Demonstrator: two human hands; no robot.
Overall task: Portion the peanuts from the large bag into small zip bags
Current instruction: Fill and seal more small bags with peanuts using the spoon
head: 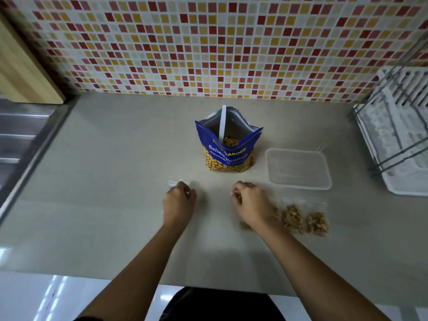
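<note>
Blue peanut bag (228,154) before a mosaic wall (208,42) of red, orange, yellow and white squares

Bag lettering white and yellow, lower half tan, lining silver; scoop (222,122) white; counter (115,181) pale grey-beige; tub (298,169) clear; small bags (317,206) clear over brown peanuts (293,220); zip bag (176,183) clear with a whitish strip; rack (403,126) white, its wire grey.

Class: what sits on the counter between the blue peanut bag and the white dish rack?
The head view shows a clear plastic container between the peanut bag and the dish rack.
</note>
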